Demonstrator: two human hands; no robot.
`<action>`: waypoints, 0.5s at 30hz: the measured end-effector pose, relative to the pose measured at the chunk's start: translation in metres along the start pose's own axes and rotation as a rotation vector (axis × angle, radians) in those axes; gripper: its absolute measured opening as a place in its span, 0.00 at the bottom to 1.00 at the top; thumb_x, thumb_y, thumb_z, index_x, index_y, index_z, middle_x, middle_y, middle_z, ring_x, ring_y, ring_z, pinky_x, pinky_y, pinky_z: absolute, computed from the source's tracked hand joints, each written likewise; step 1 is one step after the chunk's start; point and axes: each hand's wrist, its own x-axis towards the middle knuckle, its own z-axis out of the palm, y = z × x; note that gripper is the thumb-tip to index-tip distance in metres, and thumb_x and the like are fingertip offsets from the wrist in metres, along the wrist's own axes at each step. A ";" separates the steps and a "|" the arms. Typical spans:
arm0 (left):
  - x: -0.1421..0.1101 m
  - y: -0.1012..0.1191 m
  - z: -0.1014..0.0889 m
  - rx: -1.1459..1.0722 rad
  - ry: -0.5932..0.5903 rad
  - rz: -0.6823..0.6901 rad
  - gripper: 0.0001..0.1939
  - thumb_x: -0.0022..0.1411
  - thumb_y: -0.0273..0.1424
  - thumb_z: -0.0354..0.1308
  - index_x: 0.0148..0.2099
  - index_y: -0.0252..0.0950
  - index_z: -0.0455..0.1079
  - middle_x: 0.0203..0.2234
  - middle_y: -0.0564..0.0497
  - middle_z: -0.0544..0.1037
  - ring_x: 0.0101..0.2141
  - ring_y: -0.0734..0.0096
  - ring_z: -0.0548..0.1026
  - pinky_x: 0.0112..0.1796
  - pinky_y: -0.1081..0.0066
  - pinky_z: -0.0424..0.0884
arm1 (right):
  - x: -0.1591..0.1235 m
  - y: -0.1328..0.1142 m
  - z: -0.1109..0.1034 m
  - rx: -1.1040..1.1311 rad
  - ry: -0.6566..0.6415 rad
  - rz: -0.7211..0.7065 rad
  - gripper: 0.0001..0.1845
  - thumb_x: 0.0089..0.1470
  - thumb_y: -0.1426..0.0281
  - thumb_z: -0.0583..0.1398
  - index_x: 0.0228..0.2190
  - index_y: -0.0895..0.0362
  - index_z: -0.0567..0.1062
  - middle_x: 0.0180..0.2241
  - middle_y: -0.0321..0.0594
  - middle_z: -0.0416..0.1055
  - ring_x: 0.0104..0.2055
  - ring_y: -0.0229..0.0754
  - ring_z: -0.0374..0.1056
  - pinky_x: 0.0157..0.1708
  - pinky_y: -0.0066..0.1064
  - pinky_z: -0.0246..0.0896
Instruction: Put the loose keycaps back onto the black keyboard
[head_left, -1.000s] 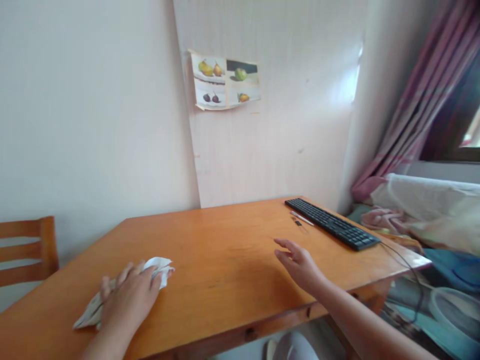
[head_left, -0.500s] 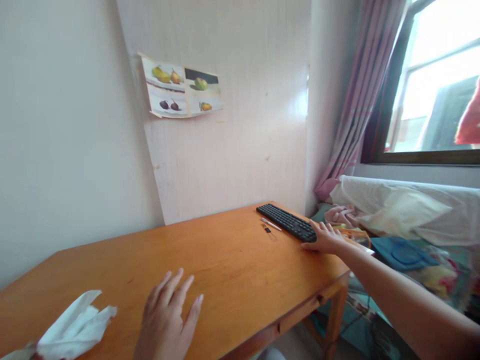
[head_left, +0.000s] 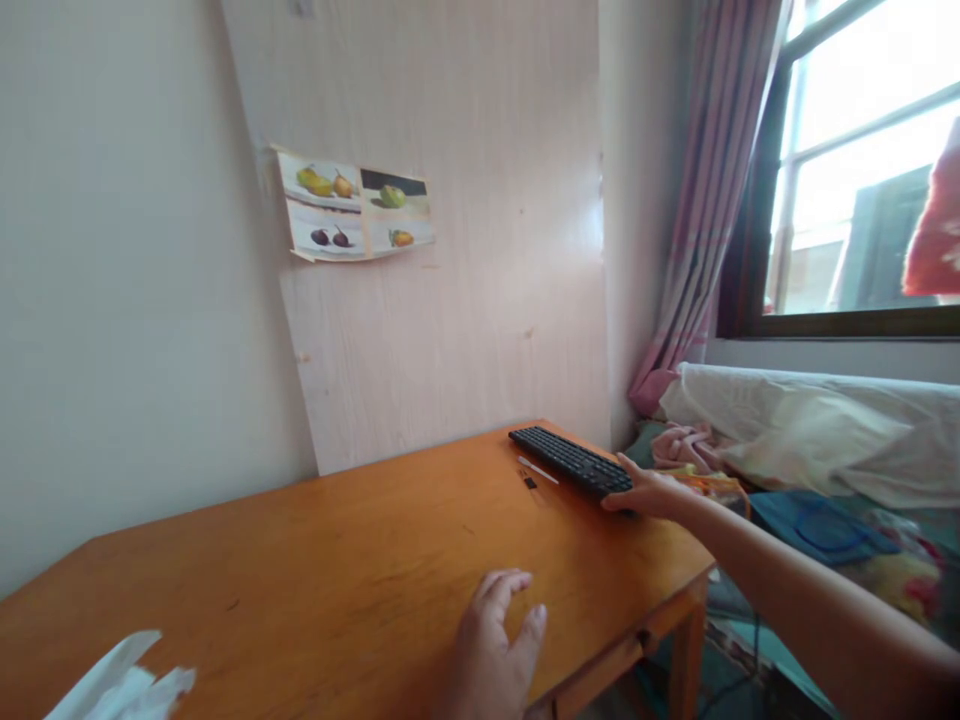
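Our right hand [head_left: 641, 490] is clamped on the near end of the black computer keyboard [head_left: 566, 458], thumb on its left side, which lies along the right side of the wooden tabletop [head_left: 337, 540]. Our left hand [head_left: 495, 635] is empty, thumb and fingers apart, near the front edge; can't tell if it touches. For a good hold we'd pinch the rigid edges, not the top; 1-handed, the far end likely swings. Mind the slim white pen [head_left: 538, 470] and small black item [head_left: 530, 483] just beside it. Wood: orange-brown, smooth. White tissue [head_left: 124, 690], lower left: thin, crumpled.
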 end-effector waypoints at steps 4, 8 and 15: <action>0.032 0.031 0.049 -0.492 -0.153 -0.279 0.24 0.59 0.44 0.57 0.51 0.33 0.69 0.47 0.41 0.75 0.48 0.63 0.72 0.51 0.66 0.65 | -0.003 -0.016 -0.012 0.178 -0.024 0.018 0.51 0.34 0.50 0.67 0.58 0.58 0.66 0.28 0.42 0.75 0.28 0.50 0.72 0.29 0.37 0.63; 0.069 0.053 0.094 -0.825 -0.252 -0.555 0.31 0.55 0.53 0.58 0.51 0.34 0.67 0.44 0.44 0.73 0.42 0.67 0.72 0.46 0.67 0.67 | -0.020 -0.029 -0.024 0.411 0.017 0.033 0.43 0.36 0.51 0.67 0.52 0.59 0.71 0.27 0.42 0.76 0.26 0.48 0.72 0.26 0.36 0.64; 0.112 0.079 0.130 -1.136 -0.277 -0.592 0.36 0.53 0.60 0.52 0.51 0.36 0.67 0.42 0.46 0.72 0.39 0.68 0.71 0.41 0.69 0.67 | -0.070 -0.027 -0.033 0.616 -0.004 0.040 0.25 0.47 0.48 0.59 0.39 0.53 0.77 0.31 0.48 0.79 0.27 0.49 0.74 0.19 0.32 0.59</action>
